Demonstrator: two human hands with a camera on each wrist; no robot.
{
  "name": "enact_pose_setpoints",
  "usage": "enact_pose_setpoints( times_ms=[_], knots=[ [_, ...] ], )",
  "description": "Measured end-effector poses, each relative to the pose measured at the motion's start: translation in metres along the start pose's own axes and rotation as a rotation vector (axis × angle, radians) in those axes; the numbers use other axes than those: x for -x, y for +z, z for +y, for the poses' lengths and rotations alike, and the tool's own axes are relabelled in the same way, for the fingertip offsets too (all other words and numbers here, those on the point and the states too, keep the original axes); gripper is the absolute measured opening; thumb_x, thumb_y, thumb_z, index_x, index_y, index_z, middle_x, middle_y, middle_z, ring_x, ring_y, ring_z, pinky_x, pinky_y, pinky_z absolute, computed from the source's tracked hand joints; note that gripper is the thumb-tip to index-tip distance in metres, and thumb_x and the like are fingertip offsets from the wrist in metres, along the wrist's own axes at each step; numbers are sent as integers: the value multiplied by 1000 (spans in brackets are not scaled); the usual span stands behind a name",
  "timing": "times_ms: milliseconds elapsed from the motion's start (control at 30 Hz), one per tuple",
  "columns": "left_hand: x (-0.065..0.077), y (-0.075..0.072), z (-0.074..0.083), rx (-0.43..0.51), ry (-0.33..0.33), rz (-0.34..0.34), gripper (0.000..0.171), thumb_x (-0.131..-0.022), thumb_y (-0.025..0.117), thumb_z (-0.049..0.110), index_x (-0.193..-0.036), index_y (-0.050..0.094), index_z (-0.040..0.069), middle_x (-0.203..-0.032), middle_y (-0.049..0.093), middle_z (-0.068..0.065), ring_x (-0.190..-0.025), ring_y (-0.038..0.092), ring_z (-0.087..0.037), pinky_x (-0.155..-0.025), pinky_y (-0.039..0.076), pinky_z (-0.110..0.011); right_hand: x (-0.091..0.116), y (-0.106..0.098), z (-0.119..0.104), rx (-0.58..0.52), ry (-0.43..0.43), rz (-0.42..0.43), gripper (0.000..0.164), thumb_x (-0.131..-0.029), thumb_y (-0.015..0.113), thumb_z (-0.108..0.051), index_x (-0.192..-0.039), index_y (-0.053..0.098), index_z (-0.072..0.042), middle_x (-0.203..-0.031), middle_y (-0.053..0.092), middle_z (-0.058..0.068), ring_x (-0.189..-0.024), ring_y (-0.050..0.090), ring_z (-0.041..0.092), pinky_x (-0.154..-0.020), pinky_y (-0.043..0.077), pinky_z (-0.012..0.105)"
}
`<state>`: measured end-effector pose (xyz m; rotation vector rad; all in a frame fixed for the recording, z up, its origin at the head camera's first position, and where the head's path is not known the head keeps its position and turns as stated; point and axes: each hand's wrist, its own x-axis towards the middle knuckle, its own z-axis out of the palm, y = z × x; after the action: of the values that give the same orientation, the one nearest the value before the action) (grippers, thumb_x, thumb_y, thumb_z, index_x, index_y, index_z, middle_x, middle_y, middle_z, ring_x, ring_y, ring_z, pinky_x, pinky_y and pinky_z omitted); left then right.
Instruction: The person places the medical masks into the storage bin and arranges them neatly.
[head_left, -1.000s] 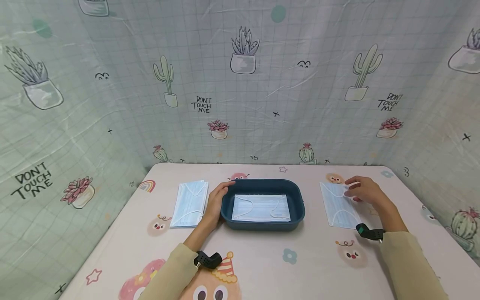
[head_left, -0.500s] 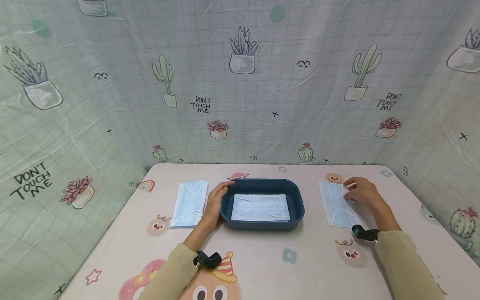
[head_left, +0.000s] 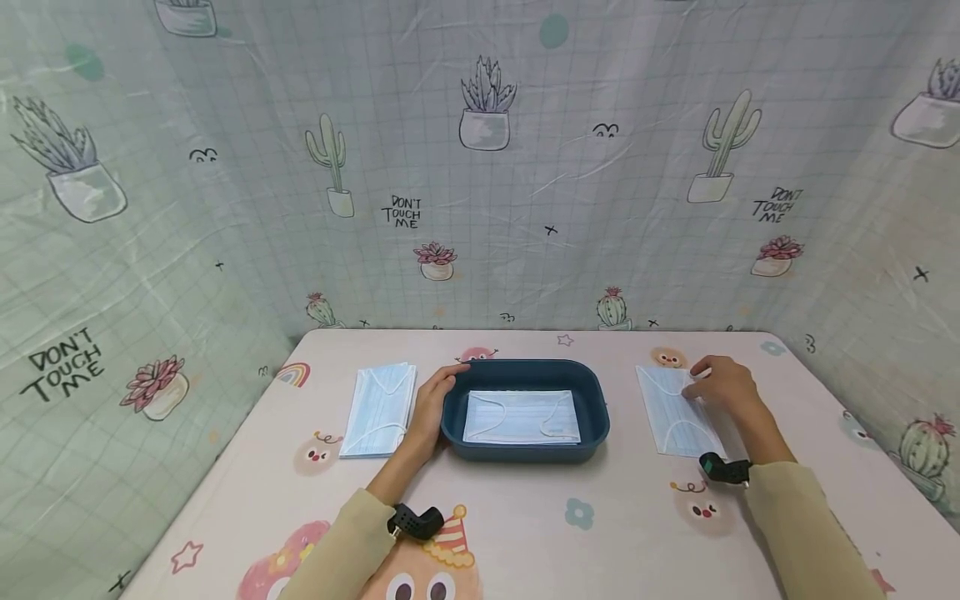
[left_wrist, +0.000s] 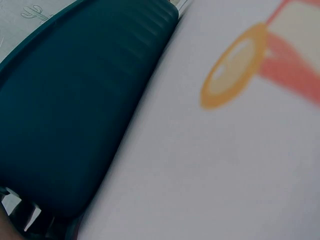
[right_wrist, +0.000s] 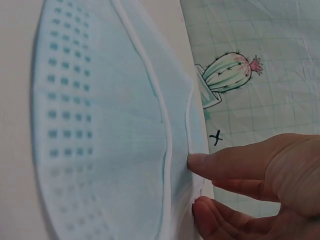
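Note:
A dark blue plastic basin (head_left: 525, 452) stands mid-table with light blue face masks (head_left: 521, 417) lying flat inside. My left hand (head_left: 429, 408) holds its left side, fingers reaching the far left corner of the rim. In the left wrist view, the basin's outer wall (left_wrist: 75, 110) fills the left, and most of that hand is out of sight. My right hand (head_left: 726, 385) pinches the right edge of a face mask (head_left: 678, 417) on the right of the table. Thumb and fingers meet at that edge in the right wrist view, where the mask (right_wrist: 125, 125) bows up slightly.
Another stack of face masks (head_left: 378, 408) lies left of the basin, close to my left forearm. Behind the pink patterned table (head_left: 517, 517) hangs a cactus-print curtain (head_left: 555, 167), with more of it at both sides.
My right hand has shifted slightly left, and its thumb and fingers have closed on the mask's edge. The left hand and the basin stay put.

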<state>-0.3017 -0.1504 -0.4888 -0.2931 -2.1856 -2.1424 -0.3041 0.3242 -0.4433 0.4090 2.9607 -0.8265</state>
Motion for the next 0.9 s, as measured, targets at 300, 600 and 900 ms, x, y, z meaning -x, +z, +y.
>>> enact_pose_setpoints(
  times_ms=[300,600,900],
  knots=[
    [1,0,1,-41,29,19,38,-108,40,18,-134,68,13,-147,61,-7,-151,42,-25,-129,22,-49,0,1,2,-33,19,13,44,-88,72,-9,-125,58,8,-127,57,37,-104,56,46,-87,52,54],
    [2,-1,-5,-37,36,23,39,-109,39,20,-134,67,12,-147,61,-8,-150,43,-25,-129,22,-50,-4,2,3,-91,23,-8,43,-88,70,-7,-127,58,7,-126,58,36,-101,60,42,-84,55,48],
    [3,2,-4,-32,31,18,39,-109,38,20,-134,67,13,-148,60,-7,-150,42,-24,-129,22,-49,-1,2,12,-225,-15,-44,36,-92,64,-8,-126,60,4,-129,58,32,-106,57,40,-88,54,46]
  ],
)
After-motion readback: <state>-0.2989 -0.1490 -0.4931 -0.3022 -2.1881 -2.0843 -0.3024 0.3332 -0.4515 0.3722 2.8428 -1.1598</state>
